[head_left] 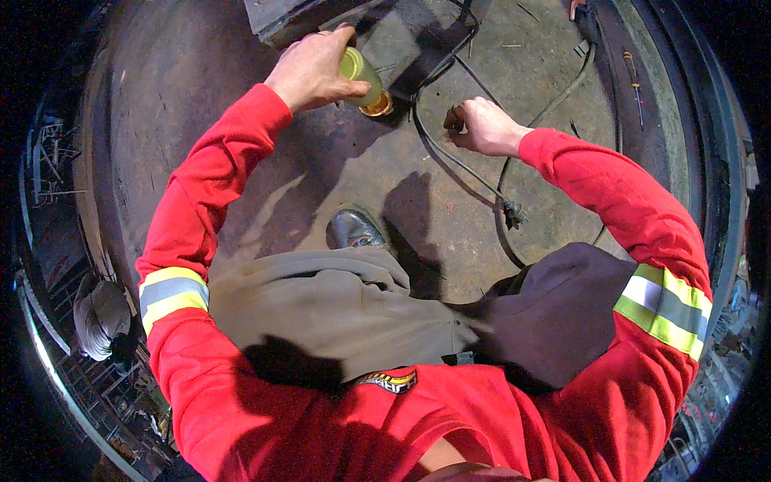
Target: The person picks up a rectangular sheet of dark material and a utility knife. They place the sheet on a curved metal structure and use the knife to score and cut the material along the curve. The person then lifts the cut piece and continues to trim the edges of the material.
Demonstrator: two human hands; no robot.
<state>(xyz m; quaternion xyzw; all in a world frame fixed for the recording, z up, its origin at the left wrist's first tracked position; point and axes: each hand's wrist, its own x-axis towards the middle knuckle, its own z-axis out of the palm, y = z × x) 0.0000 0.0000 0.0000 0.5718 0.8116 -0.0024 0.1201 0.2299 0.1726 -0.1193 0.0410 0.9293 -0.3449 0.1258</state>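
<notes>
Up at the far left, my left hand (312, 71) is closed around a yellow-green cylindrical container (359, 74). The container leans, and its amber-coloured lower end points down and to the right, near the floor. Across from it, my right hand (484, 127) has its fingers curled in over the floor, to the right of the container. Its fingertips are in shadow, so whatever they may hold cannot be made out. A black cable (450, 157) runs along the floor beside the right hand.
A dark metal block (297, 18) stands at the top. The cable's plug end (514, 214) lies right of centre. A screwdriver (637, 95) rests on a ledge at the far right. My dark boot (356, 228) is on the floor below the container.
</notes>
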